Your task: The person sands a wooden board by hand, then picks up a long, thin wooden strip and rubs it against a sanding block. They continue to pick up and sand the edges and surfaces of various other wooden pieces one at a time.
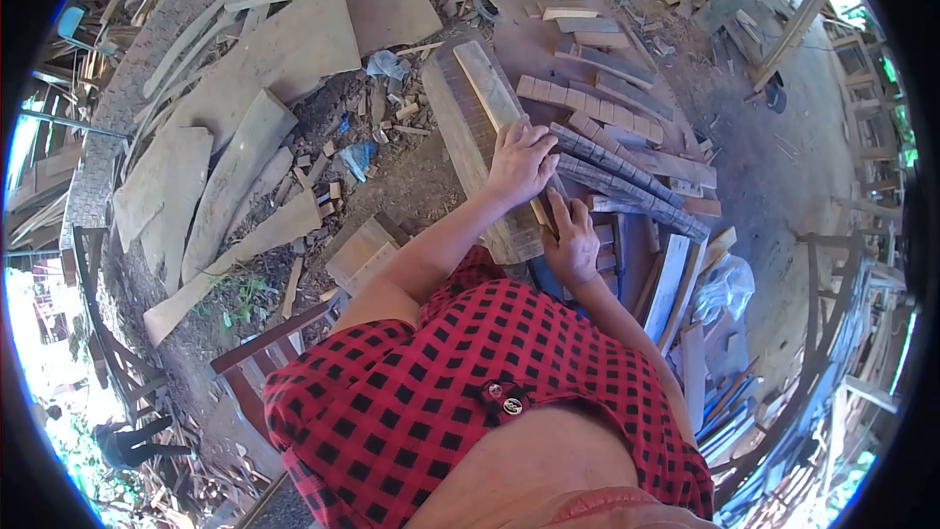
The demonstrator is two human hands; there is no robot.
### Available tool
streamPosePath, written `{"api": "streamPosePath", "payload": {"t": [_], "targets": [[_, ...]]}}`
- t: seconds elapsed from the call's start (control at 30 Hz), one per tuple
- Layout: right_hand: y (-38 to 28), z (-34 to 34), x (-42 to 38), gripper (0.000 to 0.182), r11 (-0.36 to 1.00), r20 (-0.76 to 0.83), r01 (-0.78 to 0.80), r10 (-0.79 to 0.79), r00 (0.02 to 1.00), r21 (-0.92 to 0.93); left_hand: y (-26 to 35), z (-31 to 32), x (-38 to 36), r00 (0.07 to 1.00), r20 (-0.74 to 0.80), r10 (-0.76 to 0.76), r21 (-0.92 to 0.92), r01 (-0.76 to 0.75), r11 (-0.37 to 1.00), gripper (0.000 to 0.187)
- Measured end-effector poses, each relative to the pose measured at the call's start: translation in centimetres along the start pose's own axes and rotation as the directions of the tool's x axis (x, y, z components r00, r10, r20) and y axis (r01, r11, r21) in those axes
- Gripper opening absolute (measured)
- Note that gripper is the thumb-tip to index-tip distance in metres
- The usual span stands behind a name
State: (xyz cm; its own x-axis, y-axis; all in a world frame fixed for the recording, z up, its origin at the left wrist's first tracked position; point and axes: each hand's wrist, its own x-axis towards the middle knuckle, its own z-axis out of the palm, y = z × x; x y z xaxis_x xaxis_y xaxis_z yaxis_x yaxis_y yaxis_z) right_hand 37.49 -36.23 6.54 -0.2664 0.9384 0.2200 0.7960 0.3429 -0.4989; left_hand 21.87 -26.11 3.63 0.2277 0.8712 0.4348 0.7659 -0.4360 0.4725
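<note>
A long, narrow wooden strip lies lengthwise on a thick, worn plank in front of my body. My left hand wraps over the middle of the strip, its fingers bent across to the right edge. Closer to my body, my right hand is closed around the near end of the strip, with the thumb and forefinger along its side. The palm side of both hands is hidden, so anything small under the fingers cannot be made out.
Right of the plank, stacked wooden slats and dark notched bars lie close to my hands. Large wooden sheets and scraps cover the ground at left. A clear plastic bag sits at right. Another person is at far lower left.
</note>
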Motion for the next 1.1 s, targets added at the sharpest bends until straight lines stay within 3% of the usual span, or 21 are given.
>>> {"api": "streamPosePath", "payload": {"t": [0.2,0.37,0.5,0.6,0.77,0.83,0.9,1.1], "targets": [[-0.7,0.6,3.3,0.073,1.000,0.077,-0.001,0.003,0.997,-0.022,-2.0,-1.4,1.6,0.995,0.068,-0.073,0.001,0.073,0.997,0.037],[-2.4,4.5,13.4,0.068,0.998,0.089,-0.009,0.014,0.996,-0.060,-10.8,-2.9,8.7,0.971,0.192,-0.142,0.206,0.102,0.973,0.036],[-3.9,8.1,21.9,0.065,0.994,0.073,0.006,0.002,0.997,-0.110,-18.6,-3.0,13.9,0.967,0.120,-0.223,0.225,0.192,0.955,0.036],[-4.9,8.5,24.0,0.063,0.991,0.125,-0.045,0.062,0.990,-0.129,-19.5,-3.9,15.0,0.942,0.156,-0.297,0.222,0.260,0.940,0.037],[-3.9,6.8,20.4,0.063,0.999,0.131,-0.015,0.021,0.991,-0.050,-16.9,-3.4,13.4,0.958,0.179,-0.226,0.262,0.175,0.949,0.041],[-3.1,5.4,15.8,0.063,0.997,0.057,0.070,-0.068,0.996,-0.032,-13.5,-2.5,10.6,0.980,0.151,-0.129,0.144,0.107,0.984,0.042],[-2.4,2.9,10.8,0.066,0.999,0.151,0.041,-0.036,0.988,-0.024,-8.2,-2.9,6.9,0.990,0.142,-0.015,0.211,-0.015,0.977,0.041],[-1.3,-1.4,-0.9,0.069,1.000,0.181,0.019,-0.016,0.983,-0.012,1.4,-2.4,-1.3,0.991,0.125,0.048,-0.042,-0.043,0.998,0.036]]}}
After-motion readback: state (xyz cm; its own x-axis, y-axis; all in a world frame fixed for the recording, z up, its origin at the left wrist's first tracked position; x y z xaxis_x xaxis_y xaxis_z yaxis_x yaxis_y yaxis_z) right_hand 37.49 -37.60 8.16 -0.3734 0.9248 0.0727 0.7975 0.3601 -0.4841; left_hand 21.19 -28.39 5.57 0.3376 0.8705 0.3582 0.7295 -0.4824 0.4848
